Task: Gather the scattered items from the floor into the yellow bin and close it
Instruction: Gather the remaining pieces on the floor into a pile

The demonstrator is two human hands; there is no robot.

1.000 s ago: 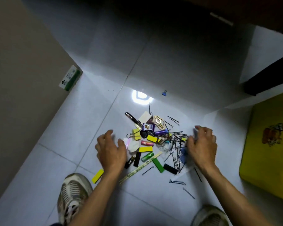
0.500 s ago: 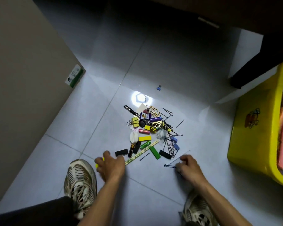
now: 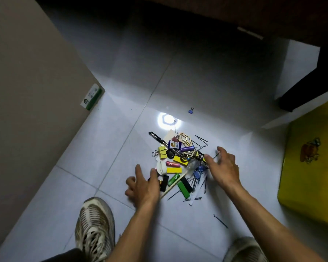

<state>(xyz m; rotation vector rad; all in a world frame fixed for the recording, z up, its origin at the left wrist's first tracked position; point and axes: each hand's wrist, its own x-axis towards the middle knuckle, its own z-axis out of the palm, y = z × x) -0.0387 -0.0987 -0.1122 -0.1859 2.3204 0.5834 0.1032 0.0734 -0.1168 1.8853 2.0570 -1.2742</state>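
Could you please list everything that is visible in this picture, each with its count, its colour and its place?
pile of small items: one heap, mixed colours, on the floor between the hands
blue binder clip: one, alone on the floor beyond the pile
hairpin: one, black, on the floor apart from the pile, nearer the person
yellow bin: one, with a cartoon print, at the right edge
green-and-white box: one, against the beige wall at left
floor: white tiles, with a bright lamp reflection
dark furniture: black, upper right
shoes: two, pale and worn, bottom of view
left hand: at the pile's left edge
right hand: spread at the pile's right edge
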